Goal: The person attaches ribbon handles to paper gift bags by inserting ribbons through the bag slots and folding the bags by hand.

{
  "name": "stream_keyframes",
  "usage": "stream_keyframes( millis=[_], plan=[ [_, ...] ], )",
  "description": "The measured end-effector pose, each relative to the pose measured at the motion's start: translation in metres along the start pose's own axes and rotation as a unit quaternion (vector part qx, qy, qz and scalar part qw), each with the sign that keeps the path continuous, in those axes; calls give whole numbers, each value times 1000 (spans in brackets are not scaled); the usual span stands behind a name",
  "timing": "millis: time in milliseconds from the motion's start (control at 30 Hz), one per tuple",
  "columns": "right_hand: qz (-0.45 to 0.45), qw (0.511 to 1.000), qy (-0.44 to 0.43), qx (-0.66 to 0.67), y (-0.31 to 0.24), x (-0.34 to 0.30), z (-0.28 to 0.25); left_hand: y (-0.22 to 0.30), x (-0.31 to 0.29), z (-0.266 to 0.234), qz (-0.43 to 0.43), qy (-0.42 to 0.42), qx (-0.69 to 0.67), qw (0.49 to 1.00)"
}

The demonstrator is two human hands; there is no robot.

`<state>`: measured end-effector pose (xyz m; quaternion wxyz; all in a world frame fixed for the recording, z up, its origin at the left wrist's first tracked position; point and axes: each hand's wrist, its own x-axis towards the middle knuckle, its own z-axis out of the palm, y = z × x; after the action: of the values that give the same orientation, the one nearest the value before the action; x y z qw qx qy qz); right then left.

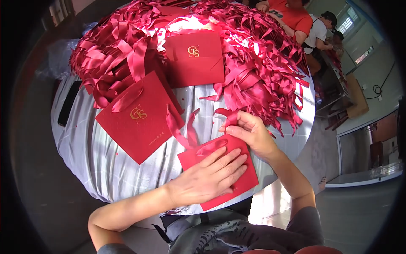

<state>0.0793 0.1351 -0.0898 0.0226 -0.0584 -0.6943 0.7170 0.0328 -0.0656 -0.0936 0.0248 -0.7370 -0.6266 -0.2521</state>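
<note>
A red paper gift bag [249, 174] lies flat at the near edge of the table. My left hand [211, 175] rests across it, fingers stretched out and lying flat. At the bag's upper right corner my right hand [249, 131] pinches a red ribbon [228, 115] between thumb and fingers. Another ribbon [182, 131] sticks up loose from the bag's upper left side, its two ends apart. To the left lies a second red gift bag [141, 118] with a gold emblem and a ribbon handle, turned at an angle on top of other bags.
A third red bag [194, 59] lies farther back, between big heaps of red ribbons [262, 72]. A black flat object [69, 103] sits at the left on the white tablecloth [114, 169]. Clear plastic [61, 59] hangs there too. Other people [292, 19] work at the far right.
</note>
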Motion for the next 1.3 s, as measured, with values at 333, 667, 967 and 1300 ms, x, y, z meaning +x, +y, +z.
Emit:
stream_keyframes(
  millis=[333, 667, 967, 1300],
  plan=[
    [-85, 899, 191, -384, -4, 12, -9, 4, -7, 28, 25, -66, -130, 989],
    [-115, 834, -23, -539, -12, 30, 44, 0, -10, 30, 18, -49, -151, 987],
    [22, 910, -28, -413, -3, 36, 55, 2, -12, 33, 10, -38, -148, 988],
    [-170, 898, -34, -404, 17, 45, 60, 6, -10, 34, -2, -87, -134, 987]
  ],
)
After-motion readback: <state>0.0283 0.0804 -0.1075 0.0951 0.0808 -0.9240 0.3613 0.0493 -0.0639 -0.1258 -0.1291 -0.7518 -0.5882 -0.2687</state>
